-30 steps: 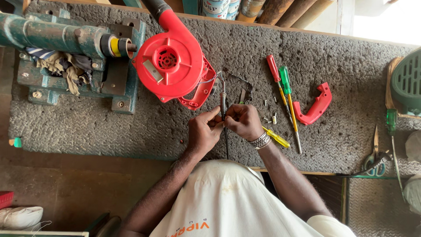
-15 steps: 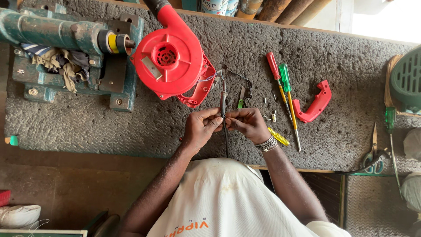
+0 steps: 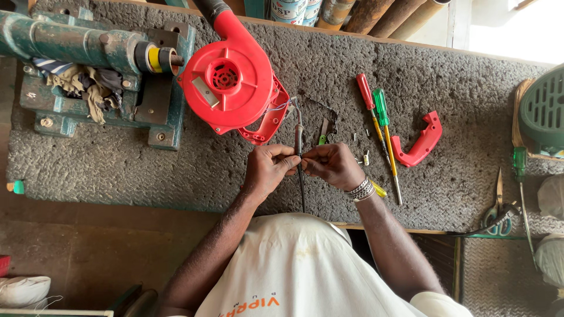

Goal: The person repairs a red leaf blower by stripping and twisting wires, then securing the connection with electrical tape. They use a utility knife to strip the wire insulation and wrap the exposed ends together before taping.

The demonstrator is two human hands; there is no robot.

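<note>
Rough grey mat (image 3: 147, 170) on a workbench, green vise (image 3: 100, 64) at left, red blower (image 3: 229, 82) beside it. Left hand (image 3: 267, 170) and right hand (image 3: 332, 167) both pinch a thin dark rod (image 3: 299, 158) mid-bench, fingers closed on it, just below the blower. Versus half a second ago: hands sit slightly higher, same grip. Rod tip and small part at the fingertips too small to make out; green fan cover (image 3: 543, 111) cut off at right

I see a red blower (image 3: 229, 82), a red handle (image 3: 418, 141), red (image 3: 365, 91) and green (image 3: 380, 107) screwdrivers, a teal vise (image 3: 76, 47), and a grey mat (image 3: 117, 164).
</note>
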